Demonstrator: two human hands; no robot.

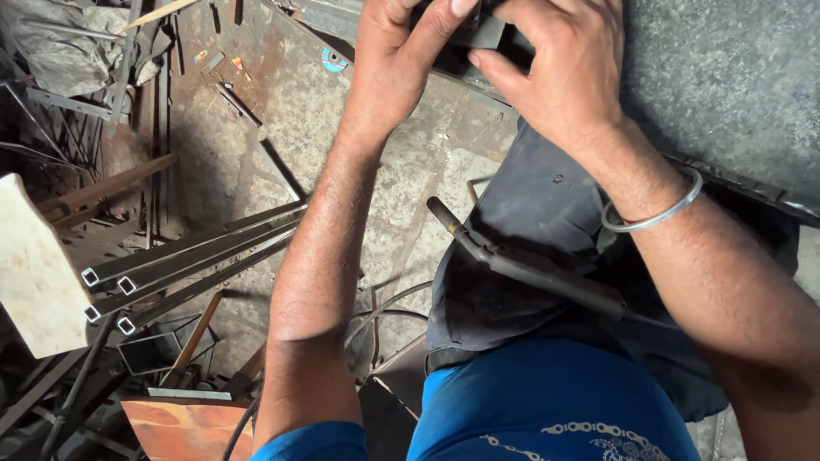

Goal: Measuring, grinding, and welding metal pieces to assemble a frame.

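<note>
Both hands meet at the top edge: the left hand (397, 64) and right hand (564, 68) are clamped together on a small dark metal piece (485, 32), mostly hidden between them. How far the work went, I cannot tell. Below the right hand lies a torch (521, 269); left of the left hand, square tubes (184, 260).

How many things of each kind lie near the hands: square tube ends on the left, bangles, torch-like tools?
Square tube ends: 4
Silver bangle, on the right wrist: 1
Torch-like tool across the lap: 1
Total: 6
</note>
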